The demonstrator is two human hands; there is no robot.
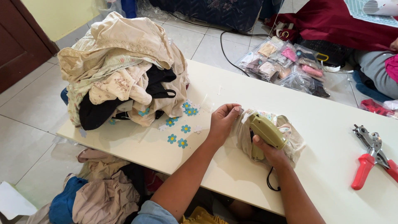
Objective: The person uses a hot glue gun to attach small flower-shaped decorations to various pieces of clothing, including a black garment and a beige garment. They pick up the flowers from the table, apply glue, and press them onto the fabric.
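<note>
My right hand (271,152) grips an olive-green tagging gun (266,132), its tip pressed against a small beige garment (290,139) bunched on the white table (331,124). My left hand (222,122) pinches the garment's upper left edge with closed fingers, right beside the gun's tip. Several blue flower-shaped paper tags (179,132) lie scattered on the table to the left of my left hand.
A tall pile of cream, beige and black clothes (122,66) fills the table's left end. Red-handled punch pliers (371,157) lie at the right. Bagged garments (286,64) sit on the tiled floor beyond the table, more clothes (103,195) below its near edge. Another person's leg (379,72) shows at far right.
</note>
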